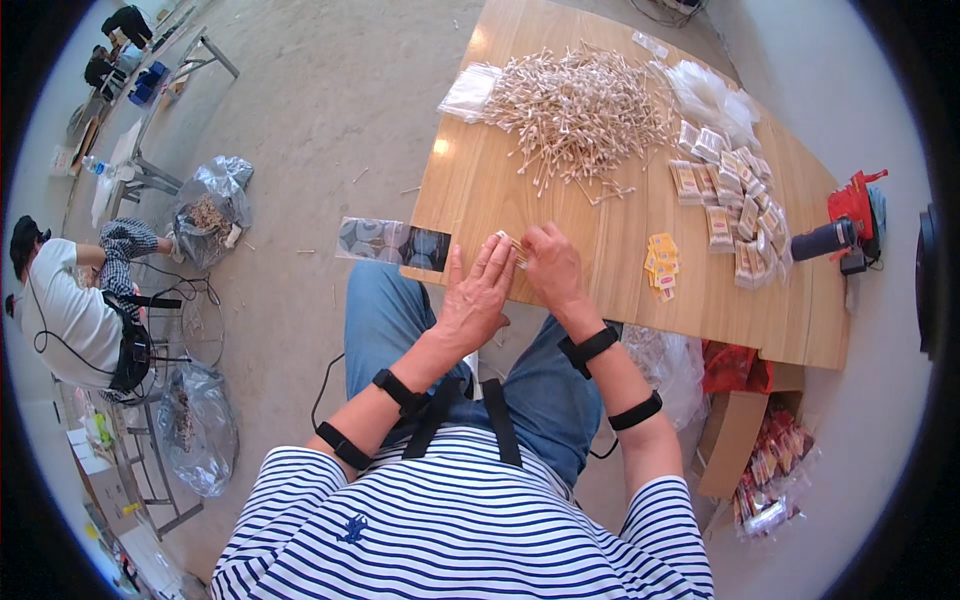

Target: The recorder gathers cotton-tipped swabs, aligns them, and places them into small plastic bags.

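Near the front edge of the wooden table (pixel 600 250), my left hand (pixel 478 298) lies with its fingers stretched out, against a small bunch of cotton swabs (pixel 517 252). Beside it my right hand (pixel 553 265) is closed, its curled fingertips at the other side of the same swabs. My palms hide part of the bunch. Beyond the hands spreads a large heap of loose cotton swabs (pixel 585 110). Several yellow cards (pixel 662 265) lie to the right of my right hand. Farther right are several filled packs of swabs (pixel 735 195).
A stack of clear bags (pixel 470 92) lies left of the heap, more clear bags (pixel 712 100) right. Dark printed film (pixel 395 243) overhangs the left edge. A dark bottle (pixel 822 240) lies far right. Below stands a cardboard box (pixel 733 440). A seated person (pixel 85 300) is at left.
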